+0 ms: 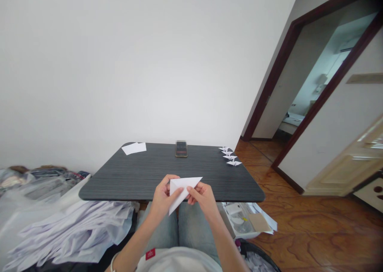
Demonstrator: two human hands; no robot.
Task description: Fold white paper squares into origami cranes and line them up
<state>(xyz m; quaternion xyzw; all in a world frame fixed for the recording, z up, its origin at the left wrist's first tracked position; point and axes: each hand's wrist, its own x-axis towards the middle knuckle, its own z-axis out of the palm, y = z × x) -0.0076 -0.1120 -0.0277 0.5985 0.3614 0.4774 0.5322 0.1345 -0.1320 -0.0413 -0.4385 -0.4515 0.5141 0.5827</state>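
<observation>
A white sheet of paper folded into a triangle (183, 189) is held in front of me, above my lap at the near edge of the dark table (143, 176). My left hand (163, 198) pinches its left side with the thumb on top. My right hand (202, 196) grips its right part, fingers closed on the fold. Both hands hover just off the table's edge.
A phone (181, 148) stands at the table's far edge. White paper sheets (134, 147) lie at the far left corner, several folded paper cranes (230, 156) along the right edge. Crumpled paper (74, 232) lies left, a box of items (245, 220) on the wooden floor, an open doorway right.
</observation>
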